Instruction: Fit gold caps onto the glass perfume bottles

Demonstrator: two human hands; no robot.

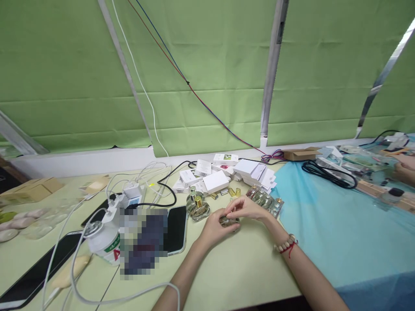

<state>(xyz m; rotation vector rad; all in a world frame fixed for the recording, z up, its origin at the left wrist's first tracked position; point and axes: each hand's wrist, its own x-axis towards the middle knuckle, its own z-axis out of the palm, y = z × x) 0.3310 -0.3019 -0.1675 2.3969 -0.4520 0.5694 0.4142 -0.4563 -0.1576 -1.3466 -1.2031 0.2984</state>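
**Green curtains, pale table: both hands closed on one small bottle**

Pale green table (233,268) under a wall of green curtains (207,65), with a blue cloth (340,224) covering its right part.

The grip is narrow and shared. The left hand (214,229) cups a small glass bottle (228,222) from the left and below, fingers curled round it. The right hand (247,209) comes over from the right with its fingertips bent down onto the bottle's upper side. The bottle sits directly between the two palms, low over the table or resting on it; which, I cannot tell. Its broader side seems to run left to right, from one hand to the other, and most of it is hidden by fingers. Both hands touch it; the left carries more of it.

A beaded bracelet (285,245) with a red thread circles the right wrist. Just beyond the left hand stands a cluster of similar bottles (197,207); beyond the right, a row of bottles (266,199) lies near the cloth's edge. Loose gold caps (234,191) lie behind the hands, then white boxes (215,181). A dark phone (177,228) lies to the left. Far right, another person's hand (403,168) works well apart.
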